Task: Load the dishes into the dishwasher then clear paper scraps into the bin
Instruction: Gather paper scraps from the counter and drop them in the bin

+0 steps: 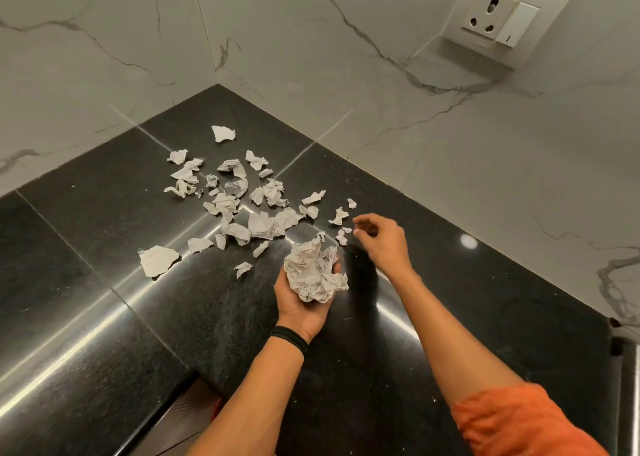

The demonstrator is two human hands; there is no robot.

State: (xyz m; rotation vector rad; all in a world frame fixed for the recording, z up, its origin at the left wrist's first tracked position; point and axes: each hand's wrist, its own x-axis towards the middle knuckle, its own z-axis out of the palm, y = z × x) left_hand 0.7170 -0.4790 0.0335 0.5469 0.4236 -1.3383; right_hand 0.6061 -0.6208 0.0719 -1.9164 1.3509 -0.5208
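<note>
Several crumpled white paper scraps (pixel 242 199) lie scattered over the black granite counter (pixel 104 282) in its corner. My left hand (pixel 299 305) is palm up over the counter and cups a wad of gathered scraps (pixel 313 270). My right hand (pixel 379 237) hovers just to the right of the wad, fingers loosely curled above a few small scraps (pixel 341 237) near the wall side. It holds nothing that I can see. No dishes, dishwasher or bin are in view.
White marble walls meet behind the counter, with a wall socket and switch (pixel 498 19) at the upper right. The counter's front edge (pixel 166 407) runs along the lower left, with a dark gap below it. A black band is on my left wrist.
</note>
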